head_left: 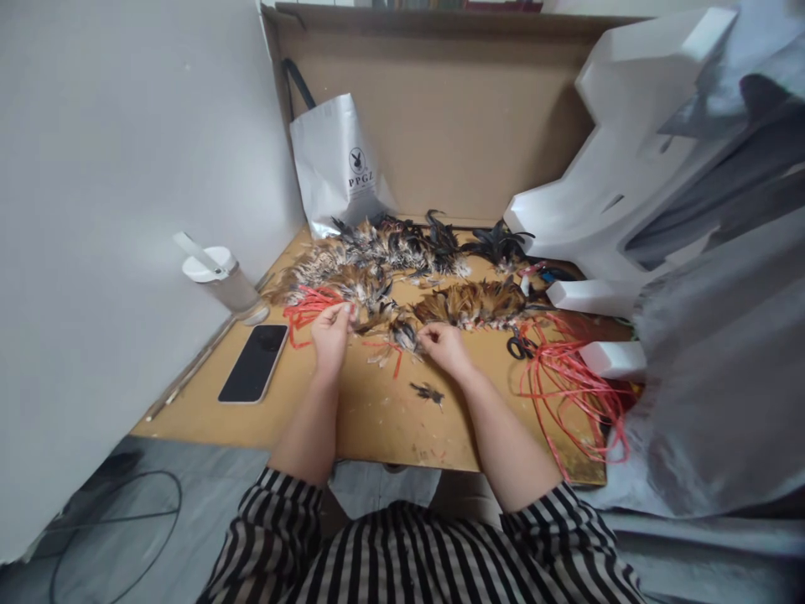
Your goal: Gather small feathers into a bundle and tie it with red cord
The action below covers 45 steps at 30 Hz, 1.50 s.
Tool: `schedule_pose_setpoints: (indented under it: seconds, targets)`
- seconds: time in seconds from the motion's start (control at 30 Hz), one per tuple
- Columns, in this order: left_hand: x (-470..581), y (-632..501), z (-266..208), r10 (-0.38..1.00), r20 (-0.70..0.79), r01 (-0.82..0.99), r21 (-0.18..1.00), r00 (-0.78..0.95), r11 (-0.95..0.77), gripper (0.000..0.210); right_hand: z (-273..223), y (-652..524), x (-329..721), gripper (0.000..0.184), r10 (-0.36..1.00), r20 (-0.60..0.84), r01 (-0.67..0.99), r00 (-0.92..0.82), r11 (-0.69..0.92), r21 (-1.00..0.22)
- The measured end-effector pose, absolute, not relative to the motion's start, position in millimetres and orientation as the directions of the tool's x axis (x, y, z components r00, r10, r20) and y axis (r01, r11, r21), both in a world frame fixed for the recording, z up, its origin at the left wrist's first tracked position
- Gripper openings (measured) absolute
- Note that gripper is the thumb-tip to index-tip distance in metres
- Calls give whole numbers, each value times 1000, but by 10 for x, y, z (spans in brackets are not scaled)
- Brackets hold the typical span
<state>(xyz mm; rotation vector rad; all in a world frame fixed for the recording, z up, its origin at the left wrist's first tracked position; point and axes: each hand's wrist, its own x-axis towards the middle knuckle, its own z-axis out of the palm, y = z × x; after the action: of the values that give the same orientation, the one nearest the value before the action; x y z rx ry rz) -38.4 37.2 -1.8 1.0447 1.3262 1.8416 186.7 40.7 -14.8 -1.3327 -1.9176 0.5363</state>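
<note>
My left hand point(331, 332) is closed in a pinch beside a bundle of short red plastic strips point(313, 302); I cannot make out what lies between its fingertips. My right hand point(444, 346) is also pinched, its fingertips next to a small bunch of dark and pale feathers point(406, 334). Whether that bunch is gripped or only touched is unclear. Behind both hands lie a row of brown feathers point(475, 304) and a heap of striped and black feathers point(393, 243). One small dark feather tuft point(428, 393) rests nearer the table's front edge.
On the left of the wooden table point(371, 424) lie a phone point(255, 363) and a lidded cup point(220, 277). To the right are black-handled scissors point(521, 344), long red plastic strips point(569, 377) and white foam pieces point(613, 359). A silver bag point(333, 164) stands at the back.
</note>
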Motion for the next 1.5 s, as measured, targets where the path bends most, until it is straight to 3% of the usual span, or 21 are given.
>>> schedule_pose_setpoints:
  seconds: [0.1,0.17,0.3,0.37,0.47,0.57,0.63,0.7,0.8,0.87,0.97,1.03,1.1,1.17,1.3,1.5]
  targets:
    - [-504,306,-21,851,284,137,959,-442,-248,23,-143,406,1835,15,913,347,666,-214,397,-631]
    - [-535,234,-32,929,279,332,924,-243,-191,23,-144,412,1834,15,913,354,689,-202,390,-611]
    - [-491,151,-54,977,203,777,605,62,-175,24,-150,412,1837,15,902,386,690,-191,403,-601]
    - [-463,157,-54,982,167,871,466,85,-155,19,-150,403,1830,15,892,409,682,-192,421,-598]
    - [-468,165,16,972,198,886,420,122,-197,16,-131,387,1804,16,883,440,632,-162,436,-641]
    - [-492,119,217,920,355,846,427,169,-320,15,-63,350,1762,15,909,411,452,-70,396,-799]
    - [-471,66,390,864,452,815,402,221,-418,17,12,302,1740,20,952,296,229,-75,305,-924]
    - [-403,22,539,819,483,766,383,310,-516,18,91,243,1733,29,967,140,23,-213,148,-989]
    - [-233,8,627,796,491,699,428,352,-573,19,164,179,1740,33,882,-5,-132,-471,-75,-988]
    - [-95,36,583,803,531,640,524,270,-561,17,168,175,1738,29,861,-32,-209,-507,-159,-965]
    - [124,106,420,840,532,384,802,-108,-458,21,134,213,1711,26,923,-43,-310,-381,-172,-935]
    - [258,154,290,907,350,82,937,-236,-340,28,102,246,1684,26,959,-52,-331,-280,-147,-932]
    - [361,191,171,980,151,-133,977,-132,-169,32,66,268,1659,26,974,-50,-307,-221,-118,-944]
    - [414,217,76,997,59,-223,972,-58,-71,30,29,278,1646,26,979,-37,-250,-202,-88,-964]
    - [371,243,-32,999,21,-269,963,28,-13,26,-14,282,1670,25,968,-35,-183,-250,-82,-980]
    - [240,226,-19,1000,-17,-448,893,23,25,23,4,285,1734,27,906,-102,-187,-411,-193,-963]
